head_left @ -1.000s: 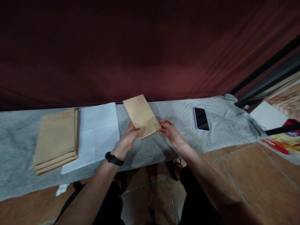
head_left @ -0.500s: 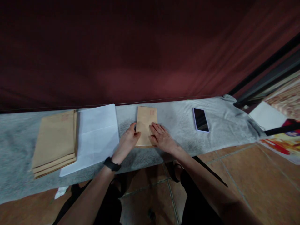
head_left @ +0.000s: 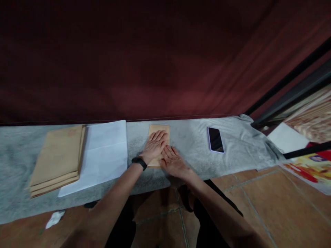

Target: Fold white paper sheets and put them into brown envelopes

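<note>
A small brown paper envelope (head_left: 158,128) lies on the grey cloth in front of me. My left hand (head_left: 154,146) rests flat on its middle, fingers stretched out and pointing away from me. My right hand (head_left: 173,161) lies over the envelope's right edge, palm down with the fingers extended. The fingertips of both hands come close together near that right edge. Much of the envelope is hidden under the hands. Neither hand grips anything.
Left of the envelope is a white paper sheet (head_left: 106,151), beside a stack of larger brown envelopes (head_left: 58,155). To the right lies a phone (head_left: 215,140). The grey cloth (head_left: 191,137) runs along a dark red curtain (head_left: 155,75). A crumpled white tissue (head_left: 55,219) is on the tiled floor.
My left hand has moved from the envelope's left edge onto its middle and flattened out. My right hand stays at the right edge. The view has shifted slightly.
</note>
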A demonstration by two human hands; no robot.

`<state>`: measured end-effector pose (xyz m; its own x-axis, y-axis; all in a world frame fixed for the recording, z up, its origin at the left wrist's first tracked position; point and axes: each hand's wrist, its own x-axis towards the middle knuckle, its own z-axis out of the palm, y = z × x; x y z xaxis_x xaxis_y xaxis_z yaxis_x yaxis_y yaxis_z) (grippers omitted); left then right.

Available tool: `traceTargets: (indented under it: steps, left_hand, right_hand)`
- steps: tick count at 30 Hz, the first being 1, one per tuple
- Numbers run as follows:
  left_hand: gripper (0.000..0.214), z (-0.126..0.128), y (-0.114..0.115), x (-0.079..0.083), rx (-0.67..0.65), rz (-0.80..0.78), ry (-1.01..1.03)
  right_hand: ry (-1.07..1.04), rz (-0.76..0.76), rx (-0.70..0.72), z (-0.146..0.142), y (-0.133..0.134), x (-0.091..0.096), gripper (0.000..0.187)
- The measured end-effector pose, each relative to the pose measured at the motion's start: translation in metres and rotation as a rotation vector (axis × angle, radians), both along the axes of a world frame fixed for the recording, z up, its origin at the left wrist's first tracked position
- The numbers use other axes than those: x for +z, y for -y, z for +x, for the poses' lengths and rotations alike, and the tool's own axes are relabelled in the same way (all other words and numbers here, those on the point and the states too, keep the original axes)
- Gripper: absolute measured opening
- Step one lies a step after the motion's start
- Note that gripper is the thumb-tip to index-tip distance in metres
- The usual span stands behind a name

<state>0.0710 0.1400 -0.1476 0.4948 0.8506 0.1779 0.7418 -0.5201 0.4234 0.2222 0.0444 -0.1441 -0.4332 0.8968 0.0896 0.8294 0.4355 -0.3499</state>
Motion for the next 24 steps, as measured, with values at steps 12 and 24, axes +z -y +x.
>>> traceTargets:
  steps: [12, 24]
  left_hand:
    - [0.058, -0.010, 0.005, -0.002, 0.002, -0.090, -0.230]
    - [0.053, -0.080, 0.078, 0.015, -0.231, -0.196, 0.050]
  right_hand:
    - [-0.021, -0.245, 0.227, 0.021, 0.006, 0.026, 0.080]
    - [-0.153, -0.090, 0.132, 0.019, 0.003, 0.025, 0.043]
